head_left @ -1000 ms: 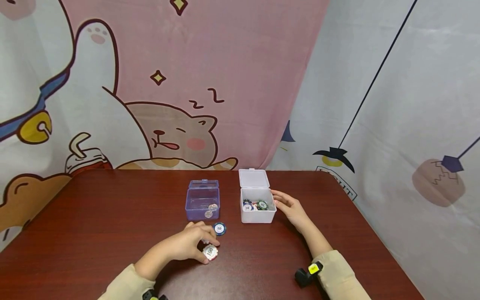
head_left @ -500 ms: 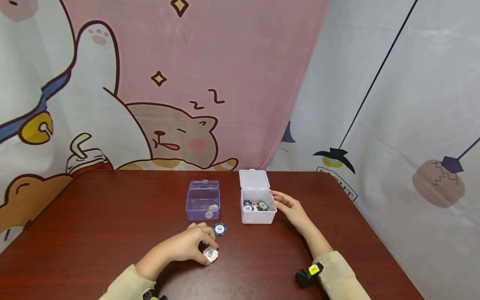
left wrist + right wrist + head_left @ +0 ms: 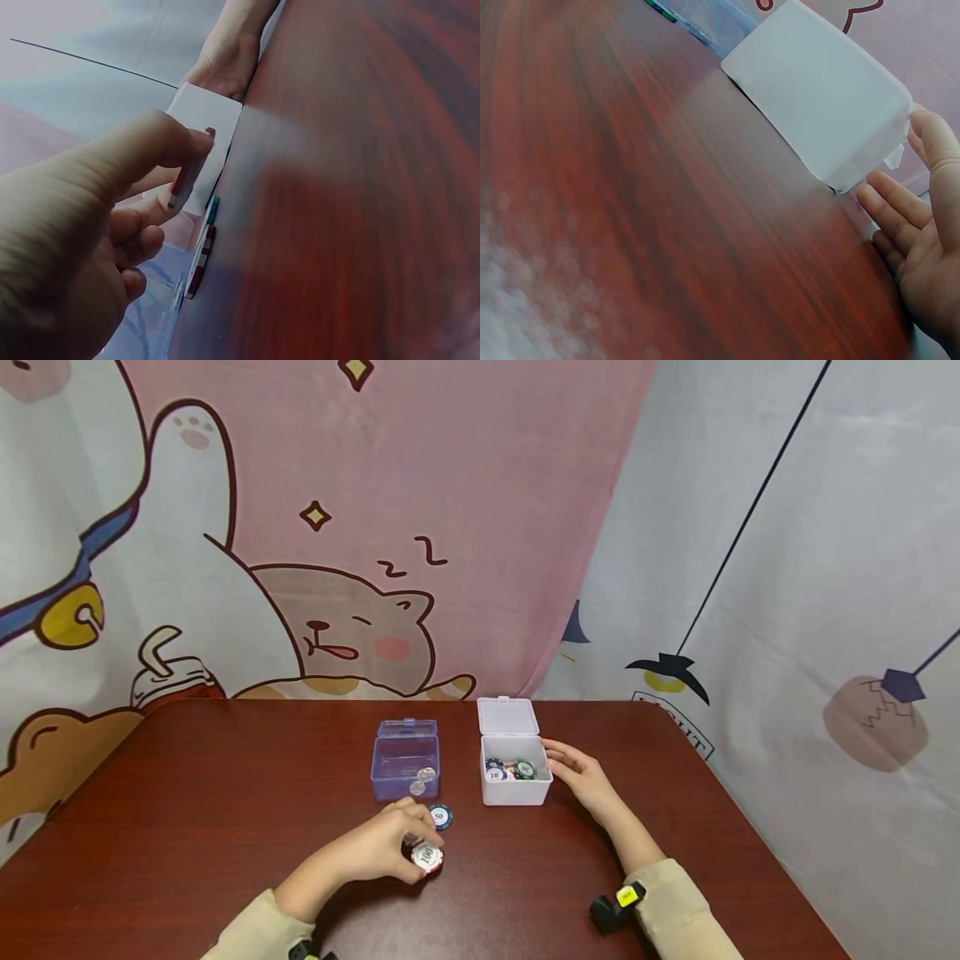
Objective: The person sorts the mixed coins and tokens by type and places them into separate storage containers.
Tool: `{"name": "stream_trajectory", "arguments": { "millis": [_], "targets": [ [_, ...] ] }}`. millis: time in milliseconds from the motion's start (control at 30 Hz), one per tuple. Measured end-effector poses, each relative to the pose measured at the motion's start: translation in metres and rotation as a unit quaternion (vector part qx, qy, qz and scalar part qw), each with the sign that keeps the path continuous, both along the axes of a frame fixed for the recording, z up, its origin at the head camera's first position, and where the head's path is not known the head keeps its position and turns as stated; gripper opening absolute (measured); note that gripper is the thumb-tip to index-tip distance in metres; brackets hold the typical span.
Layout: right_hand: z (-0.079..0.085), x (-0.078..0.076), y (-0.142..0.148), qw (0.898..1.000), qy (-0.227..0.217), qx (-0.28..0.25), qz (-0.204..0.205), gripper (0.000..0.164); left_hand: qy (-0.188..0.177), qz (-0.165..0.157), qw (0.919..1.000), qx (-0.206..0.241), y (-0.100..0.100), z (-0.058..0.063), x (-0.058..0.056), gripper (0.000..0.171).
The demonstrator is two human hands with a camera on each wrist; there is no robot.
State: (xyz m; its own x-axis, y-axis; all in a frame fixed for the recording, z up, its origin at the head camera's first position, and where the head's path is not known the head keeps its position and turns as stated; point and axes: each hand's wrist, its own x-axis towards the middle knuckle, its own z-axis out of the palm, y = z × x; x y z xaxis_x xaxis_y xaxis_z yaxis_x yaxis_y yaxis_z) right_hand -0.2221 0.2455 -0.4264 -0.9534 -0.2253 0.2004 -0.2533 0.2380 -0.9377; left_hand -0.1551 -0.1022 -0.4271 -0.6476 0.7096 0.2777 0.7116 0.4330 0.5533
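Note:
My left hand pinches a white and red poker chip marked 100 between thumb and fingertips. In the left wrist view the pinched chip is edge-on, above the tabletop. Beyond it a second red and white chip lies on the table, mostly hidden by the hand in the head view. A blue chip marked 50 lies just past my left fingers. My right hand rests its fingers, fairly straight, against the right side of an open white box with several chips inside.
An open translucent blue box stands left of the white one, with silvery coins in its right part. Both lids lean back on the far side. The brown table ends at a printed curtain.
My left hand has shifted slightly right and away from me, carrying the 100 chip with it off the table. My right hand and both boxes have stayed put.

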Motion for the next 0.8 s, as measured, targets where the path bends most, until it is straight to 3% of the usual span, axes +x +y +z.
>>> {"name": "stream_trajectory", "arguments": {
  "millis": [533, 800],
  "targets": [
    [-0.002, -0.002, -0.001, 1.000, 0.005, -0.003, 0.007, 0.041, 0.015, 0.003, 0.9992, 0.038, 0.010, 0.008, -0.004, 0.038],
    [0.000, 0.000, 0.001, 1.000, -0.003, 0.005, -0.003, 0.042, 0.036, 0.009, 0.9977, 0.057, 0.025, 0.018, -0.010, 0.038]
  ]
}}
